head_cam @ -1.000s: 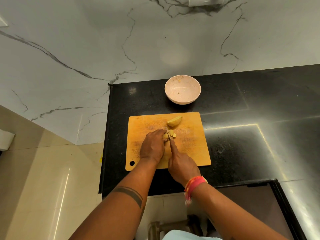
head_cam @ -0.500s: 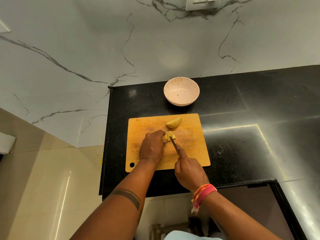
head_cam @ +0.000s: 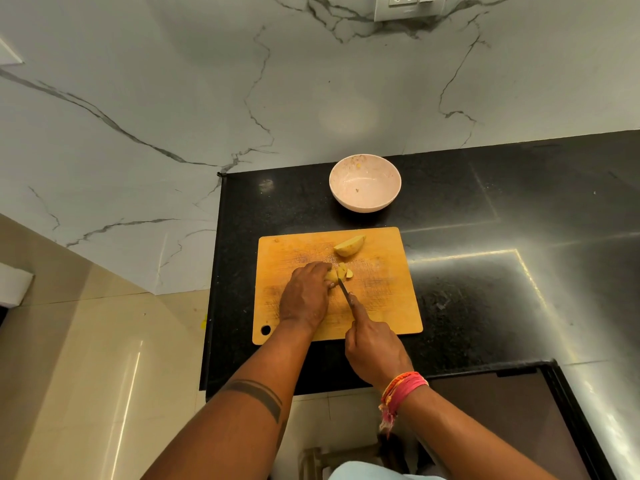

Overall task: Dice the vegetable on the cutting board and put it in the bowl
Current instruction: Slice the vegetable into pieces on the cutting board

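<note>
Potato piece (head_cam: 333, 274) under left hand (head_cam: 304, 295), knife (head_cam: 343, 289) alongside.

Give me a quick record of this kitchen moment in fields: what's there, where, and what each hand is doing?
Surface: black counter
Board: wooden cutting board, near the counter's front
Left hand: steadies the vegetable piece being cut
Right hand: grips the knife, blade at that piece
Uncut wedge: far side of the board
Bowl: behind the board, only crumbs inside

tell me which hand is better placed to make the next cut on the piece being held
Right. The right hand already grips the knife with its blade at the vegetable piece, while the left hand is busy steadying that piece.
</note>
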The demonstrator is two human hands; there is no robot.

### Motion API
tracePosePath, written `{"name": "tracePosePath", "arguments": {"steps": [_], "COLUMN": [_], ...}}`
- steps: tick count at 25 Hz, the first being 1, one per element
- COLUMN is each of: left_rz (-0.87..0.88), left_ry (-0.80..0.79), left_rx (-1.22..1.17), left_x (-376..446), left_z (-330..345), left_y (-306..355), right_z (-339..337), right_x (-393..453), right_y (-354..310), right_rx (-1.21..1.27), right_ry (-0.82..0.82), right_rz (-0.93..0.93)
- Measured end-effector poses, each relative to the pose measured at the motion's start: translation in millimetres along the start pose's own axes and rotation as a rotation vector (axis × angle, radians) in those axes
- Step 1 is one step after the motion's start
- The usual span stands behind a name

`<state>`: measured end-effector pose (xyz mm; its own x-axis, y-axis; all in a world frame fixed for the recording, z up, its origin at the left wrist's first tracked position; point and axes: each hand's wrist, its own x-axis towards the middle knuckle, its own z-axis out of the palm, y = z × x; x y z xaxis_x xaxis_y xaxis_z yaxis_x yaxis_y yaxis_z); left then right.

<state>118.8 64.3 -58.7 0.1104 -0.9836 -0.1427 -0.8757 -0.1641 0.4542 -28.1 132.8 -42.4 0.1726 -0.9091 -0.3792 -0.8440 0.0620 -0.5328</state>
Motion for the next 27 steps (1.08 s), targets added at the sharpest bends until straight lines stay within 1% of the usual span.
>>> {"name": "tracePosePath", "arguments": {"steps": [5,9,15,24,27], "left_rz": [0.001,-0.012,-0.029,-0.031,-0.06], "left_ry": [0.008,0.005,-0.009,0.011,0.016], "left_rx": [-0.011,-0.006,-0.003,-0.081,-0.137], "left_x": [-1,-2,-4,-1,-2], "left_z": [0,0,2,1,-2], "left_y": [-1,0,-2,-5,-3], "right_z": [-3,-7,-4,-4,-1], "right_x": [-14,-7,22,55,59], "right_y": [11,3,-14,-25,-23], "right_rx": [-0.022,0.042,0.071,0.036,0.016], "right_ry": [-0.014,0.024,0.052,0.048,0.051], "right_rz": [0.007,-0.024,-0.04,-0.077,-0.092]}}
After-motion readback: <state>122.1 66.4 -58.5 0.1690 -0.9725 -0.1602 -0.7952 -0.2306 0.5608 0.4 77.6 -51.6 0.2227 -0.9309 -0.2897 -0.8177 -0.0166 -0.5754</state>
